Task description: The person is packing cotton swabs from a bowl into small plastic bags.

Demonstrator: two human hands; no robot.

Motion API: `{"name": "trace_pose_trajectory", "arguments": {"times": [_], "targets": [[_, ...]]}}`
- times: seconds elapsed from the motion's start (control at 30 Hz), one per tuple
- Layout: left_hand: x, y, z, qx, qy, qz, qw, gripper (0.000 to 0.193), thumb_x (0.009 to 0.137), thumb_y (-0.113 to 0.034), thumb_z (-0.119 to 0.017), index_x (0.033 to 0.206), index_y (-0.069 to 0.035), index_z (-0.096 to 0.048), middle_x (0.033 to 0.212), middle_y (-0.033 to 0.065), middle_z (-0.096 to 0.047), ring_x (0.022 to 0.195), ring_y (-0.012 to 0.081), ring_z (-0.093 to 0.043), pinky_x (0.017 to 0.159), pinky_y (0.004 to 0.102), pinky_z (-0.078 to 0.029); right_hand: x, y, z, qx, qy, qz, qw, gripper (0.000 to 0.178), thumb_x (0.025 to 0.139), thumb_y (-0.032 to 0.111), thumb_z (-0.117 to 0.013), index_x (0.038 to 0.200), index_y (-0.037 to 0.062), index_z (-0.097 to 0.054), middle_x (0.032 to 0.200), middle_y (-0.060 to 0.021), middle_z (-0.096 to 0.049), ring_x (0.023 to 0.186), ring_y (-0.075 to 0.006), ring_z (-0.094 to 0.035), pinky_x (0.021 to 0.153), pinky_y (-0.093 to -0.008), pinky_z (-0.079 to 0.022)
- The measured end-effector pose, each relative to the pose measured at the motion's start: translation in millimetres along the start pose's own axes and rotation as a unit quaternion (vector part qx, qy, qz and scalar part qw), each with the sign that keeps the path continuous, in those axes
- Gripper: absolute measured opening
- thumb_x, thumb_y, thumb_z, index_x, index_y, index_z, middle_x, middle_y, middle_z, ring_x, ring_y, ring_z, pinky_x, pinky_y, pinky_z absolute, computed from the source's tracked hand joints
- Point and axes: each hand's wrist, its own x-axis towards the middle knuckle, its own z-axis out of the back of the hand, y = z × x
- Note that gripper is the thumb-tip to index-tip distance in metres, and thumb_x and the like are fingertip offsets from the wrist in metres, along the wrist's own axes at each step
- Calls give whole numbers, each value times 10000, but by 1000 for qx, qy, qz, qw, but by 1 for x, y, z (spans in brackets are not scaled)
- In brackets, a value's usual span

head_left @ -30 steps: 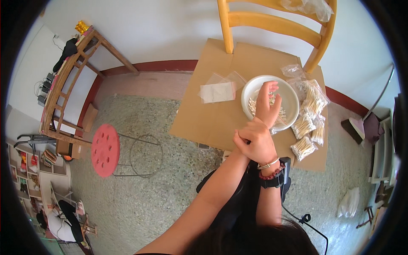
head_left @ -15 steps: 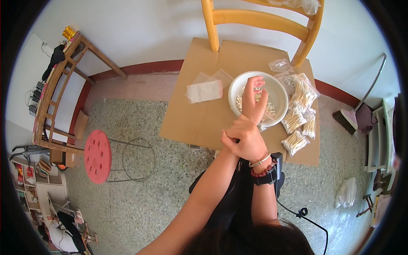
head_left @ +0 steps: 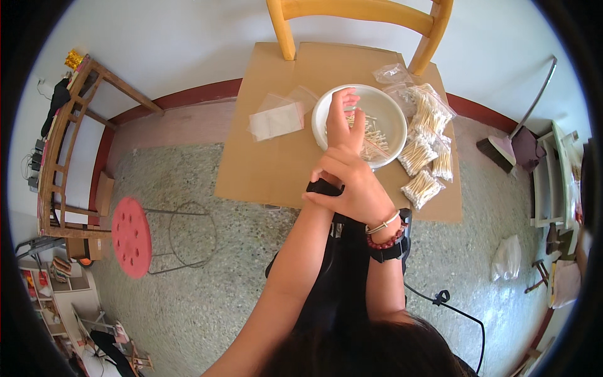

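Above a white bowl (head_left: 396, 103) of loose cotton swabs (head_left: 375, 139), my left hand (head_left: 345, 122) is raised with its fingers apart and lightly curled, holding nothing. My right hand (head_left: 355, 182) crosses over from the right and wraps round my left wrist, gripping a black wristband (head_left: 325, 187) there; part of the band is hidden under its fingers. Right of the bowl lie several clear bags packed with swabs, among them a small bag (head_left: 421, 189) nearest me. To the left, clear flat bags and a white sheet (head_left: 276, 122) rest on the cardboard (head_left: 264, 169).
A wooden chair back (head_left: 358, 9) rises behind the cardboard. On the floor at left stands a red round stool (head_left: 132, 237) with metal legs. A broom (head_left: 499, 151) leans at the right, and a black cable (head_left: 461, 309) hangs beside my right arm.
The view has shifted, so the cardboard and bowl sit further up and left. My right hand has moved down my left wrist, and the black wristband now shows in its grip.
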Motion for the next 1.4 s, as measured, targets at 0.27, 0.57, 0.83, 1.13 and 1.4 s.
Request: {"name": "trace_pose_trajectory", "arguments": {"times": [0.27, 0.57, 0.83, 1.13, 1.4], "targets": [[7, -13, 15, 33, -35, -7, 999, 329, 844, 13, -504, 1169, -43, -504, 1055, 110, -596, 1014, 199, -571, 854, 330, -468, -10, 10, 26, -65, 139, -249, 956, 400, 619, 257, -843, 824, 57, -564, 650, -57, -494, 570, -177, -488, 553, -285, -430], [12, -3, 30, -22, -90, 38, 995, 323, 879, -3, -491, 1199, -36, -466, 1058, 115, -588, 1022, 190, -558, 876, 308, -439, -22, 0, 2, -7, 13, -114, 993, 309, 686, 201, -777, 768, 31, -533, 691, -83, -563, 616, -253, -564, 578, -344, -462], [8, 5, 36, -72, -128, 57, 987, 270, 888, -21, -495, 1158, -19, -490, 993, 111, -606, 973, 182, -574, 857, 310, -452, -21, -8, -4, 37, 66, -142, 987, 324, 669, 191, -778, 803, 40, -524, 736, -84, -545, 663, -270, -552, 600, -356, -454], [11, 6, 55, -82, 15, 80, 993, 149, 890, -17, -468, 997, 14, -567, 825, 93, -632, 795, 149, -584, 740, 278, -456, -7, -5, -7, -8, 87, -85, 993, 311, 669, 206, -760, 815, 46, -536, 763, -103, -551, 737, -300, -553, 661, -383, -453], [13, 18, 69, -63, -36, 96, 993, 146, 895, -41, -476, 995, 17, -565, 833, 95, -639, 800, 151, -594, 753, 282, -468, -11, -5, -30, -63, 55, -53, 995, 331, 715, 262, -714, 842, 28, -517, 805, -133, -538, 772, -320, -554, 682, -398, -469]]}}
